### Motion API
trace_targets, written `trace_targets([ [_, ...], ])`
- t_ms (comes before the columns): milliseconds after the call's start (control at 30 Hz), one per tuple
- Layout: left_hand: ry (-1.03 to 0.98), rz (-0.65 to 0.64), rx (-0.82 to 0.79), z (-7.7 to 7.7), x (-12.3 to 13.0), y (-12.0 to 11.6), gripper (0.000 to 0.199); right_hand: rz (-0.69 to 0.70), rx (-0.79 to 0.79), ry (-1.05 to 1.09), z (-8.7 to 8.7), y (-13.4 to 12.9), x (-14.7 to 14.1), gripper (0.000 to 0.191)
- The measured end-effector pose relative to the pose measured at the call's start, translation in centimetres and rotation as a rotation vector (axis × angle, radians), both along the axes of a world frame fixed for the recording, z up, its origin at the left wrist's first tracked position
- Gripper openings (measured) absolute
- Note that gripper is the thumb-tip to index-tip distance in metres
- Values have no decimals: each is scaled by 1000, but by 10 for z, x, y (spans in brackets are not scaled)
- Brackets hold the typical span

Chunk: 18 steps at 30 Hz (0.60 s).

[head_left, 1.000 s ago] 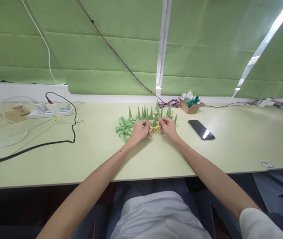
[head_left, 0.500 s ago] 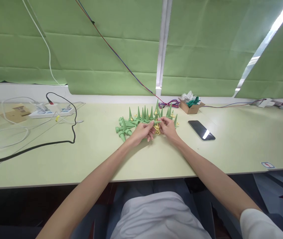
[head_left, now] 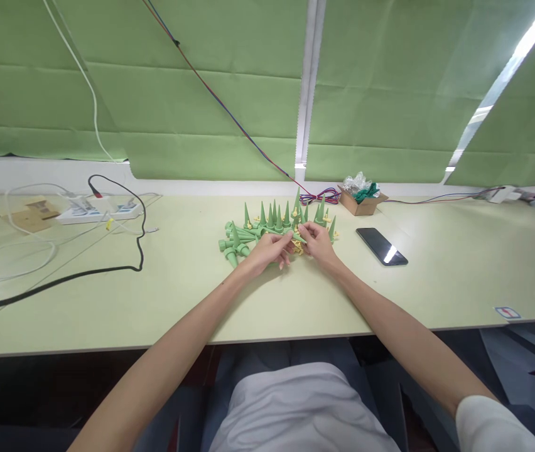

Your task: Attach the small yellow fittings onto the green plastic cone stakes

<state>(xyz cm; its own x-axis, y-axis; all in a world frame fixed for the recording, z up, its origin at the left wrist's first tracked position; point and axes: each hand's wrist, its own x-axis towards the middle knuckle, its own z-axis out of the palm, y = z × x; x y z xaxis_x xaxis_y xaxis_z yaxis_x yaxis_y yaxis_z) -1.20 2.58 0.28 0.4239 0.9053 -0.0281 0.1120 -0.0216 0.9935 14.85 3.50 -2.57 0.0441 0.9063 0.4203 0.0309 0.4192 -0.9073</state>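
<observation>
In the head view my left hand (head_left: 273, 248) is closed on a green plastic watering spike (head_left: 299, 238), whose tapered end sticks out to the right. My right hand (head_left: 317, 241) is closed close beside it, thumb and finger pinched at something too small to make out. Behind both hands, several green spikes (head_left: 278, 218) stand points up. More green spikes (head_left: 230, 256) lie in a pile to the left of my left hand. Small yellow valve pieces (head_left: 298, 248) lie between and under my hands, partly hidden by the fingers.
A black phone (head_left: 381, 246) lies to the right. Behind it is a small cardboard box (head_left: 363, 204) with plastic and green stuff inside, next to a coiled red-blue wire (head_left: 320, 196). At left are a power strip (head_left: 98, 212) and a black cable (head_left: 121, 269).
The green spike between my hands has tilted, its tip now pointing more downward to the right. Both hands have stayed almost in place.
</observation>
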Motion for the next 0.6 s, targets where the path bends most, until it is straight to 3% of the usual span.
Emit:
trace_targets([
  [133,66,5,77,0,0,-1,48,-17,9,-39,1,-1,0,40],
  [433,292,60,409,2,-4,-6,40,-47,17,-80,-3,5,2,44],
  [600,354,86,495,2,-4,-7,36,-43,14,-81,-4,6,3,45],
])
